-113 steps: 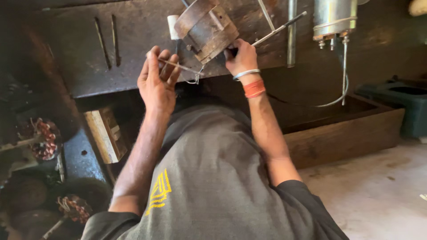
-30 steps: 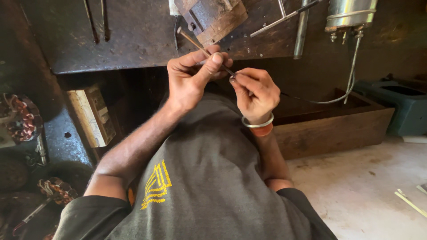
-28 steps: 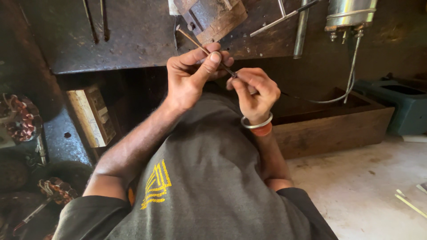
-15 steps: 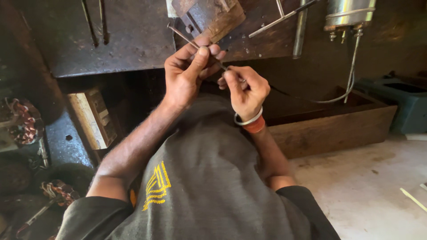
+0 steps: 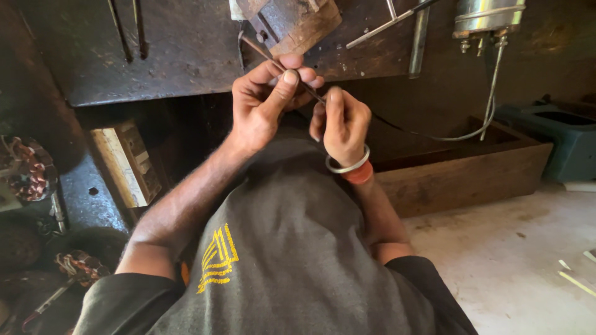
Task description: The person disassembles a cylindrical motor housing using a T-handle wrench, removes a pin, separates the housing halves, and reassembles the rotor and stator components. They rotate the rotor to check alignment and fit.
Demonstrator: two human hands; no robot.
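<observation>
Dark metal worktop (image 5: 174,56) up top, vise (image 5: 292,18) at its front edge. Left hand (image 5: 264,105) fingers pinched shut on thin rod (image 5: 279,65) just below vise; right hand (image 5: 341,124) fingers closed on same rod's lower end.

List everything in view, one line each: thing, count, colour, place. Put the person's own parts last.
thin rod: one, dark metal, pinched in both hands
cable: one, dark, running from the hands toward the cylinder
metal cylinder: one, silver, top right
vise: one, rusty, top centre on the workbench
workbench: one, dark, across the top
wooden tray: one, brown, right
box: one, green, far right
wooden block: one, pale, left
copper windings: reddish, far left
bangles: silver and orange, right wrist
shirt: grey, yellow print
left hand: grips rod
right hand: grips rod
</observation>
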